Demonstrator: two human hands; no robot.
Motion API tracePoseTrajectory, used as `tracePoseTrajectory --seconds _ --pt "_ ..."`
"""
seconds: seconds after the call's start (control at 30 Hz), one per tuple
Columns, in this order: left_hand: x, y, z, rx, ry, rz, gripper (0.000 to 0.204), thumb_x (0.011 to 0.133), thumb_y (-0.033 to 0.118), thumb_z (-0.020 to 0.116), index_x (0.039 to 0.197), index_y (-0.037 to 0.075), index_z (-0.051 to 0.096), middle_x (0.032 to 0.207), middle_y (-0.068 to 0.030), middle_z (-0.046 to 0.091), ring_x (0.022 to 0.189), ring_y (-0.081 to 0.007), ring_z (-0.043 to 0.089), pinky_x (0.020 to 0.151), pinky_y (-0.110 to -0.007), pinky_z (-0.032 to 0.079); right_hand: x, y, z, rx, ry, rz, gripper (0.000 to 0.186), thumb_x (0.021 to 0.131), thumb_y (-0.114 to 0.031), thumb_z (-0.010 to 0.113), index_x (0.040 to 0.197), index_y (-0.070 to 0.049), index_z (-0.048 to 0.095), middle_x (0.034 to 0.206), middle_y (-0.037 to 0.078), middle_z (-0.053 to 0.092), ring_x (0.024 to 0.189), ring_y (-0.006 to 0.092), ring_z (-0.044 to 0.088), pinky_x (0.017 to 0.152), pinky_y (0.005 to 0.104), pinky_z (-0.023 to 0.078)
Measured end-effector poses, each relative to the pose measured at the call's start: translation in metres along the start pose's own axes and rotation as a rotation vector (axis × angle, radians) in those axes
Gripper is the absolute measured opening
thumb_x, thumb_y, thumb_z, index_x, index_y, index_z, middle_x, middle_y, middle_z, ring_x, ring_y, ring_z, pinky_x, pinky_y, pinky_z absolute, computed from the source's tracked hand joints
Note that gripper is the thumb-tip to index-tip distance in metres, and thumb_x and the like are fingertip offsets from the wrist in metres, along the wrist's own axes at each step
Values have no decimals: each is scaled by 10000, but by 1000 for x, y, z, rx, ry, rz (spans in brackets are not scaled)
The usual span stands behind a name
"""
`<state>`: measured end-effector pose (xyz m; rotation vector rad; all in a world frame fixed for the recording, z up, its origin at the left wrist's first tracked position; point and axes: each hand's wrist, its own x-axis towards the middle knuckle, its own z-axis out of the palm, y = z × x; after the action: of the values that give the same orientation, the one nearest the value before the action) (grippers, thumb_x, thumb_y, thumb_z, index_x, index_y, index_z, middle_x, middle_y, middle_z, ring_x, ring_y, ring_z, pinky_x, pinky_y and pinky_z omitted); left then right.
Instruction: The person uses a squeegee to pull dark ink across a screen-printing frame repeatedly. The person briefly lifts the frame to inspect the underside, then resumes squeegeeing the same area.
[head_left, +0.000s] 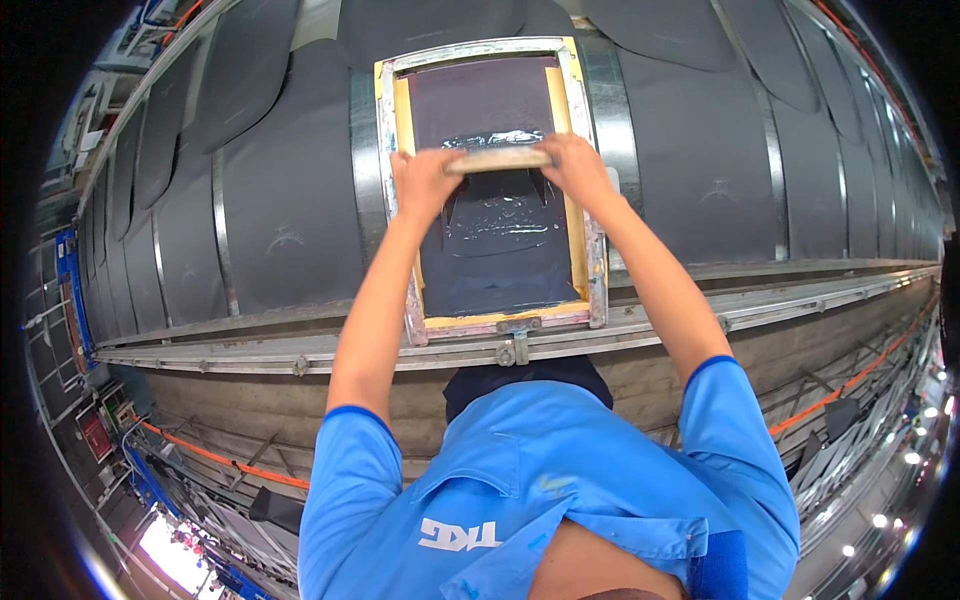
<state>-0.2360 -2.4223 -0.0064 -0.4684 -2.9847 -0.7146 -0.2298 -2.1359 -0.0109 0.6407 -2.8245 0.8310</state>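
Note:
A screen-printing frame (598, 285) lies on the long table in front of me, with yellow tape along its inner edges. Dark, glossy ink (505, 237) is spread over the mesh inside it. Across the frame's upper half, both my hands hold a squeegee (500, 159) by its pale wooden handle, slightly blurred. My left hand (427, 182) is closed round the handle's left end. At the other end my right hand (580, 175) grips it the same way. The squeegee's blade is mostly hidden under the handle.
Dark grey cut pieces (290, 190) lie in a row on the table, with more (700, 170) on the right. A metal rail (240, 353) runs along the table's near edge, with a clamp (508, 350) at the frame. Orange piping (230, 462) passes lower down.

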Motion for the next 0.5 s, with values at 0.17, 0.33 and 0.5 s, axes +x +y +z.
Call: tracePoseTrajectory --seconds 0.17,0.33,0.5 --pt "11 2 -4 30 -127 -76 315 704 204 810 1017 247 804 963 -15 777 962 -214 688 915 -445 335 -2 4 12 125 -106 167 407 742 -26 760 1144 -60 710 1139 132 689 1110 349 622 971 441 510" --pt "-94 20 15 -19 -57 10 320 672 183 826 988 224 792 1003 29 774 974 -179 687 911 -449 334 -106 -42 18 155 -100 165 454 749 -15 739 1198 -62 689 1214 134 669 1145 355 608 993 442 502" --pt "-166 48 13 -41 -22 33 346 668 164 849 1003 208 774 1052 60 769 1022 -152 679 887 -407 353 -162 -76 -1 229 -242 205 475 766 -142 812 1215 -52 686 1265 137 650 1188 365 595 1047 443 470"
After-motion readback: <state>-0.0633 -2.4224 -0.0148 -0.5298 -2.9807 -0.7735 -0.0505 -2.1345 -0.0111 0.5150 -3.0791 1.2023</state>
